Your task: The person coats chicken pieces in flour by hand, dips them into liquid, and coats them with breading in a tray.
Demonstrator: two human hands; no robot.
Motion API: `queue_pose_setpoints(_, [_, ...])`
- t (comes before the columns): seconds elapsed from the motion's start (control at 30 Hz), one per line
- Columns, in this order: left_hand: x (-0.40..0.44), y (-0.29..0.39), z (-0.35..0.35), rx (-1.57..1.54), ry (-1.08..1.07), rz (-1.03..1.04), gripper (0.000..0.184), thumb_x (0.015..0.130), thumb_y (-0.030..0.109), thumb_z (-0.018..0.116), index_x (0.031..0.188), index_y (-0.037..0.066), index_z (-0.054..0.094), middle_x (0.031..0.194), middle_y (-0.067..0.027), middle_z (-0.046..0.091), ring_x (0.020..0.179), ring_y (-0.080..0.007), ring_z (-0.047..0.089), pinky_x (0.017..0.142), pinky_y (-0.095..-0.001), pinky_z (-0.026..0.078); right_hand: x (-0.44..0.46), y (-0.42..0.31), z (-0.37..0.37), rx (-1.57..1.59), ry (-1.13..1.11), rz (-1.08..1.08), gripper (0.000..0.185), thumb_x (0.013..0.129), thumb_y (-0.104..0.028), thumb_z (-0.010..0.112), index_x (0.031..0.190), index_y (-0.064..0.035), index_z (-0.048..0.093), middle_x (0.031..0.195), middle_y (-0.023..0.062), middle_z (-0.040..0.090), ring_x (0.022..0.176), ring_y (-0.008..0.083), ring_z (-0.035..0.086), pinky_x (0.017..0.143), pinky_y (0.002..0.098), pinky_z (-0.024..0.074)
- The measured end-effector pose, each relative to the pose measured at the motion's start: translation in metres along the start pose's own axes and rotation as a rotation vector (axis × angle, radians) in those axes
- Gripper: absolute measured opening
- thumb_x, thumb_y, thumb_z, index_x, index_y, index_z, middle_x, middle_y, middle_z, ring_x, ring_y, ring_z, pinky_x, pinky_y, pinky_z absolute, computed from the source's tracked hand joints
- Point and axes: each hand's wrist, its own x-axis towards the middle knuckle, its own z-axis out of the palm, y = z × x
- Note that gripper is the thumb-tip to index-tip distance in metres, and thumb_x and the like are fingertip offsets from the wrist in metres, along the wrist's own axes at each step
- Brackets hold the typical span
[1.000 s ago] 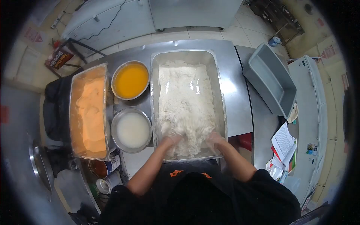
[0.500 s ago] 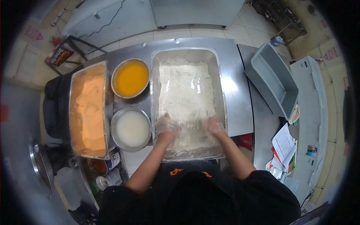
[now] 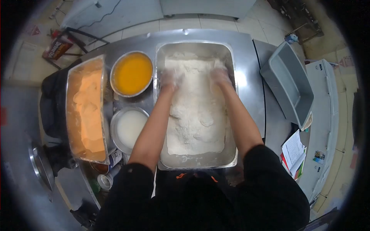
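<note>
Left hand: the person's left hand (image 3: 170,79) is down at the powder by the far left side of the pan, pale and blurred; I cannot tell whether its fingers are curled or spread.
Right hand: the right hand (image 3: 221,76) is level with it on the far right, just as whitened; its fingers are too blurred to read, so I cannot say whether it grips anything.
White powder: a broad bed of fine white powder (image 3: 196,115) fills the bottom of the pan, lumpy towards the near half.
Pan: a deep rectangular silver metal pan (image 3: 197,162) sits in front of the person on a shiny steel table (image 3: 249,96).
Bowls: just left of it, a round metal bowl of orange-yellow liquid (image 3: 133,73) stands on the far side, and a round metal bowl of cloudy white liquid (image 3: 128,129) nearer, partly behind the left forearm.
Orange powder: farther left, pale orange powder (image 3: 90,111) lies in another rectangular metal pan (image 3: 104,96).
Right side: a grey rectangular plastic tub (image 3: 291,84) rests tilted, with loose white papers (image 3: 293,150) nearer.
</note>
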Motion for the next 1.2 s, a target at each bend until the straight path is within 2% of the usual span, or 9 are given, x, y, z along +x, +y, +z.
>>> queue_pose_setpoints(0.23, [-0.032,-0.024,0.04,1.002,0.332,0.792,0.047,0.077,0.031,0.057,0.119,0.009,0.053,0.117,-0.0165,0.053,0.102,-0.0306,0.052,0.088,-0.0383,0.044,-0.001,-0.04,0.101,-0.212,0.14,-0.257,0.05,0.093,-0.034,0.033,0.125,0.0007,0.05,0.132,0.0204,0.044,0.13,0.0303,0.033,0.112,0.0404,0.0161])
queue_pose_setpoints(0.47, [-0.151,-0.088,0.022,1.253,-0.349,0.353,0.036,0.087,0.03,0.046,0.112,0.006,0.056,0.101,-0.0142,0.061,0.093,-0.0277,0.057,0.087,-0.0378,0.045,-0.114,0.008,0.142,0.117,-0.287,-0.393,0.048,0.09,-0.035,0.041,0.119,0.0022,0.051,0.122,0.0231,0.05,0.119,0.0348,0.044,0.103,0.0433,0.0301])
queue_pose_setpoints(0.67, [-0.23,-0.089,0.005,0.609,-0.052,0.18,0.036,0.092,0.012,0.034,0.125,0.003,0.044,0.111,-0.0203,0.058,0.102,-0.0271,0.057,0.099,-0.0412,0.038,-0.163,0.012,0.174,-0.182,0.145,-0.298,0.048,0.088,-0.039,0.046,0.115,-0.0012,0.055,0.114,0.0235,0.055,0.108,0.0344,0.053,0.096,0.0421,0.0367])
queue_pose_setpoints(0.8, [-0.241,-0.059,0.033,1.506,-0.565,0.01,0.043,0.094,0.029,0.042,0.131,0.007,0.04,0.12,-0.0188,0.054,0.102,-0.0269,0.056,0.1,-0.0423,0.036,-0.161,-0.002,0.236,-0.052,-0.219,-0.152,0.045,0.087,-0.039,0.049,0.111,-0.003,0.059,0.107,0.0217,0.06,0.098,0.0304,0.058,0.093,0.039,0.039])
queue_pose_setpoints(0.93, [-0.201,-0.159,-0.004,0.154,-0.312,-0.227,0.053,0.093,0.046,0.034,0.127,0.006,0.046,0.122,-0.0175,0.054,0.11,-0.0273,0.052,0.096,-0.0417,0.039,-0.209,-0.023,0.122,1.08,-0.224,0.436,0.038,0.09,-0.027,0.042,0.117,-0.0057,0.056,0.106,0.0224,0.06,0.095,0.0313,0.059,0.093,0.0387,0.0397])
queue_pose_setpoints(1.0, [-0.209,-0.165,-0.001,-0.201,-0.235,-0.28,0.057,0.093,0.05,0.033,0.126,0.006,0.048,0.123,-0.0172,0.054,0.112,-0.0274,0.051,0.095,-0.0415,0.04,-0.214,0.002,0.143,0.454,-0.238,0.091,0.04,0.091,-0.031,0.04,0.117,-0.0046,0.056,0.109,0.0237,0.059,0.101,0.031,0.057,0.094,0.0399,0.0391])
queue_pose_setpoints(1.03, [-0.219,-0.144,0.001,0.649,-0.338,-0.082,0.055,0.093,0.046,0.036,0.124,0.003,0.049,0.12,-0.0177,0.055,0.107,-0.03,0.052,0.095,-0.0405,0.039,-0.214,0.007,0.164,0.147,-0.323,-0.067,0.043,0.092,-0.034,0.039,0.118,-0.0042,0.055,0.112,0.0243,0.058,0.104,0.0321,0.056,0.097,0.0419,0.0373])
queue_pose_setpoints(1.13, [-0.288,-0.021,0.04,0.853,-0.131,-0.349,0.063,0.09,0.054,0.035,0.118,0.001,0.054,0.118,-0.0139,0.056,0.106,-0.0291,0.052,0.091,-0.0371,0.042,-0.183,0.009,0.253,-0.104,-0.327,-0.081,0.048,0.09,-0.039,0.044,0.124,-0.0057,0.052,0.114,0.0254,0.056,0.107,0.0357,0.053,0.102,0.0481,0.0316])
queue_pose_setpoints(1.2, [-0.294,-0.014,0.051,-0.004,0.059,-0.435,0.064,0.09,0.053,0.034,0.122,0.001,0.05,0.122,-0.0151,0.054,0.108,-0.0297,0.052,0.094,-0.0387,0.04,-0.201,0.0,0.235,1.326,-0.23,-0.045,0.049,0.089,-0.039,0.048,0.128,-0.0098,0.048,0.121,0.0248,0.052,0.112,0.0352,0.049,0.107,0.048,0.0253])
